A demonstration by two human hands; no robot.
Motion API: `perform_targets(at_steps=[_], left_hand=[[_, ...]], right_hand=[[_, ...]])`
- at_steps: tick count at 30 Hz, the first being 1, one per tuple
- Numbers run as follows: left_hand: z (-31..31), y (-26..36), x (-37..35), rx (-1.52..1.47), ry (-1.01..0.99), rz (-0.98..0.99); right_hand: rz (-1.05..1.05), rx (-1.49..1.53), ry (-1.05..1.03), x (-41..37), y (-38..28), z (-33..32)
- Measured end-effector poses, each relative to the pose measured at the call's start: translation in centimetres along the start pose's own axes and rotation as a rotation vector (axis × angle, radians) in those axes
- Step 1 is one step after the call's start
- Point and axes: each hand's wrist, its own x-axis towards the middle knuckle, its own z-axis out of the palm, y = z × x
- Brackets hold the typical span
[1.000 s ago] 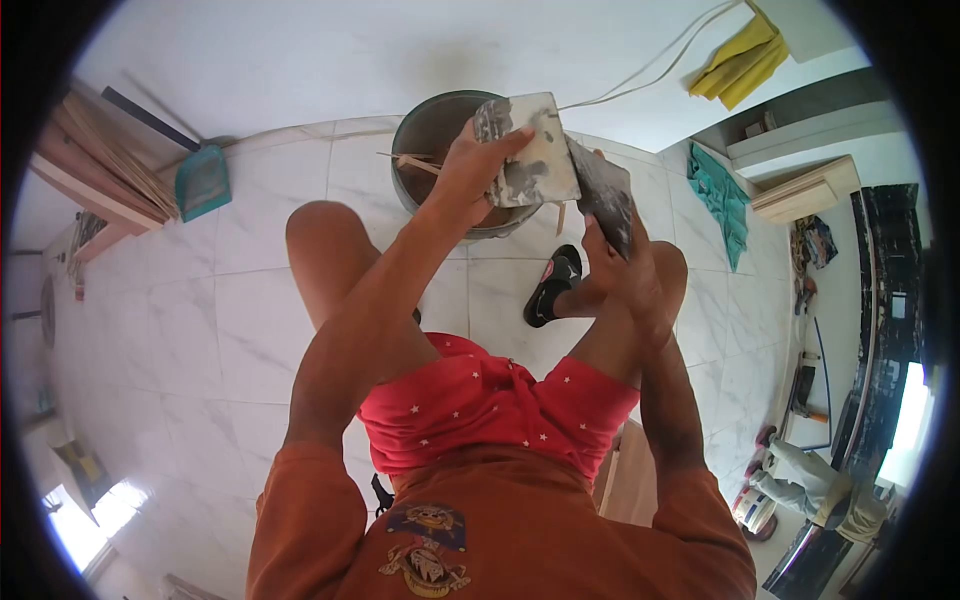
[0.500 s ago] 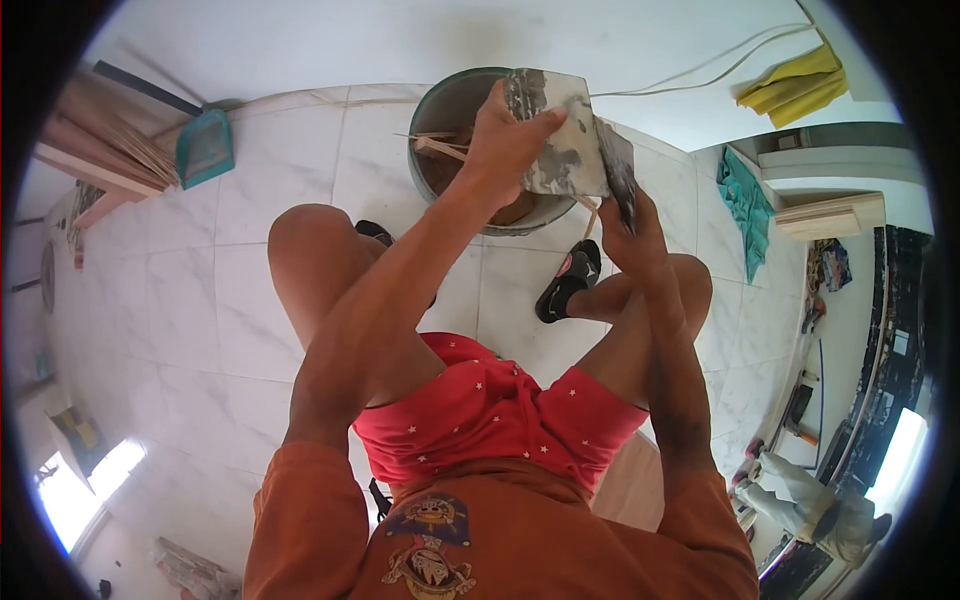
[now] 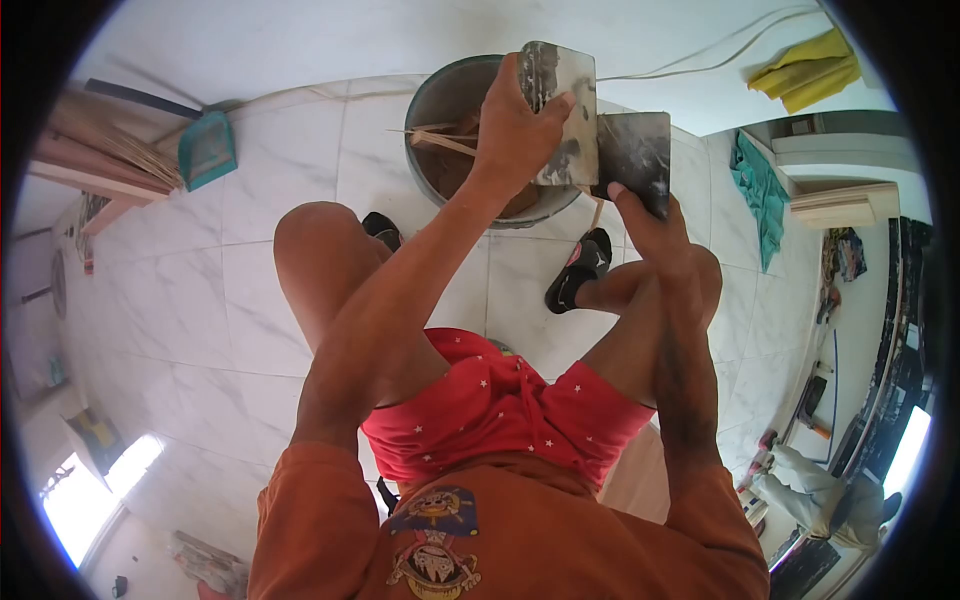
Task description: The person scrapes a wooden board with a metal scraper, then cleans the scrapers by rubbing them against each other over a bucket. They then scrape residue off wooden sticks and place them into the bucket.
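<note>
As left hand (image 3: 516, 132) grips, pale plate (image 3: 572, 74) runs lengthwise toward wall (image 3: 300, 40).

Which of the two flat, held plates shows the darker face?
The dark grey rectangular plate in the right hand; the smeared cream plate in the left hand is much lighter.

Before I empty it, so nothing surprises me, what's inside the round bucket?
The bucket holds thin wood strips and something brown; one strip pokes past the rim. The left hand and pale plate hide part.
</note>
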Motion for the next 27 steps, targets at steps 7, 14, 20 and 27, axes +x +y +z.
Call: perform_targets(at_steps=[7, 14, 20, 27], left_hand=[[0.8, 1.7, -1.3, -0.015, -0.024, -0.099], [0.9, 1.8, -1.9, 0.075, 0.028, -0.04], [0.7, 1.8, -1.8, 0.094, 0.023, 0.005], [0.3, 2.7, -2.0, 0.104, -0.007, -0.007]], right_hand=[[-0.037, 0.109, 0.042, 2.1, 1.2, -0.2], [-0.01, 0.053, 0.042, 1.0, 0.4, 0.6], [0.007, -0.031, 0.059, 0.9, -1.0, 0.8], [0.015, -0.066, 0.042, 0.7, -1.4, 1.0]])
